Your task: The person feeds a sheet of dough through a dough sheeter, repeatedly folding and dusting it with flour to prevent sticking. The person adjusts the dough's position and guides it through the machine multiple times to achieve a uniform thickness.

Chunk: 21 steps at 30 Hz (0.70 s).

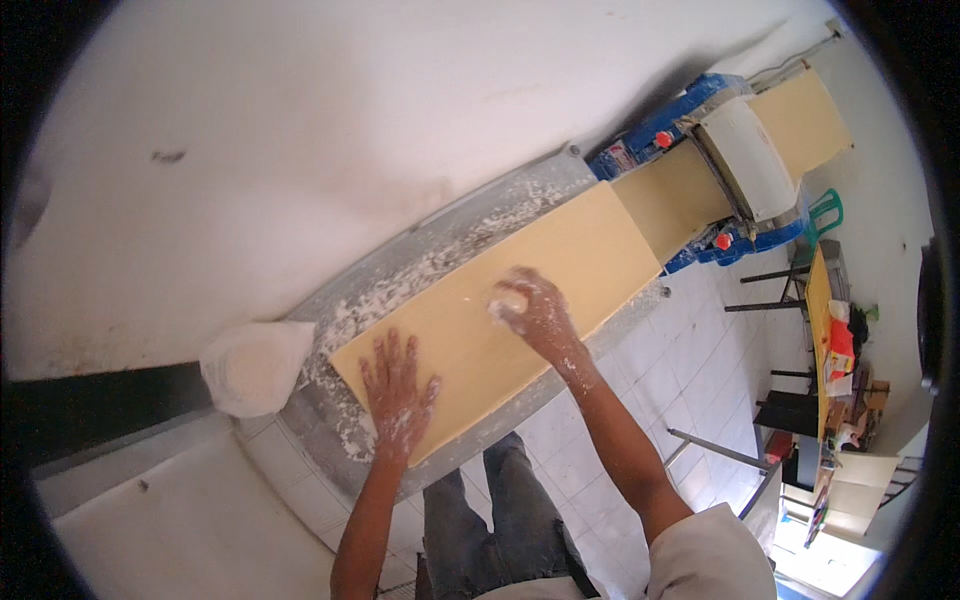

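Head view: left hand (397, 393) flat, fingers spread, steadies the dough (500, 320) — right hand (528, 308), seemingly cupping flour, should dust evenly.

We're pretty sure this is a small bakery or noodle workshop: a blue dough sheeter (720, 160) at upper right feeds a long yellow dough sheet (560, 280) over a flour-dusted metal table (400, 270), with a white flour bag (255, 365) at left, white floor tiles (690, 350) and bare white walls (300, 130).

I see: white wall (330, 130) 11 o'clock | white tiled floor (690, 370) 4 o'clock | green plastic chair (826, 212) 2 o'clock | daylight 5 o'clock
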### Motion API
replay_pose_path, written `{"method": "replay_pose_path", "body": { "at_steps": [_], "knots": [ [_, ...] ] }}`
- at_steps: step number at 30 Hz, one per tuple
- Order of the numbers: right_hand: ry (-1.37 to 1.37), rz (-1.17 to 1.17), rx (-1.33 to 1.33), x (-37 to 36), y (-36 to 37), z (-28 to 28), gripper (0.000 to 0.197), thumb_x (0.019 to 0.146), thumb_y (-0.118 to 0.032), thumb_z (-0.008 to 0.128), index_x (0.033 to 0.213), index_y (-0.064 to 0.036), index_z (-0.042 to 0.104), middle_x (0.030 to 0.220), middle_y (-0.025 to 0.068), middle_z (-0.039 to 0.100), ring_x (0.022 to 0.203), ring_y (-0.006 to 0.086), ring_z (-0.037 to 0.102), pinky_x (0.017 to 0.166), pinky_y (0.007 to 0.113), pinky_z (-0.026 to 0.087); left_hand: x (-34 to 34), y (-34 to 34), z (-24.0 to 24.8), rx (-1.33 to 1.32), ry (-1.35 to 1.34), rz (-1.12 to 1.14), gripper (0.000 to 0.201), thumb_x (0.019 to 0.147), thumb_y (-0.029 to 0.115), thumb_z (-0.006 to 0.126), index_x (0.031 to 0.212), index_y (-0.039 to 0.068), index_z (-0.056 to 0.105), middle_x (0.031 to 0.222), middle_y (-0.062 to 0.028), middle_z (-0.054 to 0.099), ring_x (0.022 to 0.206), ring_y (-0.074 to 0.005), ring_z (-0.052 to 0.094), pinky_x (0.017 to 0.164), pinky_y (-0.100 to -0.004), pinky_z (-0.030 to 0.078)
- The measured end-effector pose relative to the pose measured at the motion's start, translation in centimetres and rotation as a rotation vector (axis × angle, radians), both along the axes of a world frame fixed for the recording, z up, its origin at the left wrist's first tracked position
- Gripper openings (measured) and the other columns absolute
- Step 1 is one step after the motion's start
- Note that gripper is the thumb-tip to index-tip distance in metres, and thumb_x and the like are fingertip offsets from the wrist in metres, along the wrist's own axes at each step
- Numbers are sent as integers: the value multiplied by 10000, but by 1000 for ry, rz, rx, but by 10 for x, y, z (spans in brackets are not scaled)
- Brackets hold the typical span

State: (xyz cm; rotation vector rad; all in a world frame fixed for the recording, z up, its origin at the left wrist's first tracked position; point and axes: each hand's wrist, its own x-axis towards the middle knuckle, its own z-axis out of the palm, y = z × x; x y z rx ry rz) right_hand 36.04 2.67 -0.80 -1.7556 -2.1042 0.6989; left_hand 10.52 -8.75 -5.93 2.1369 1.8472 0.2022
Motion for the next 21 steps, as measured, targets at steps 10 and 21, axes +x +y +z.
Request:
{"method": "replay_pose_path", "body": {
  "at_steps": [10,21],
  "knots": [
    [-168,2,364,114,40,-90,832,921,-547,639,1575,-112,363,1647,196,280,1540,386,202,1234,578,100,18,1,16,-90,151,32,717,996,407,546,1587,68,324,1690,-195,144,1559,-400,114,1249,-588,54],
    [-104,55,370,22,30,-104,785,914,-420,674,1565,-95,380,1619,250,309,1500,438,281,1225,580,182,-7,-17,5,-32,160,423,679,1039,427,452,1605,89,289,1708,-163,98,1573,-377,60,1236,-589,8]
  ]
}}
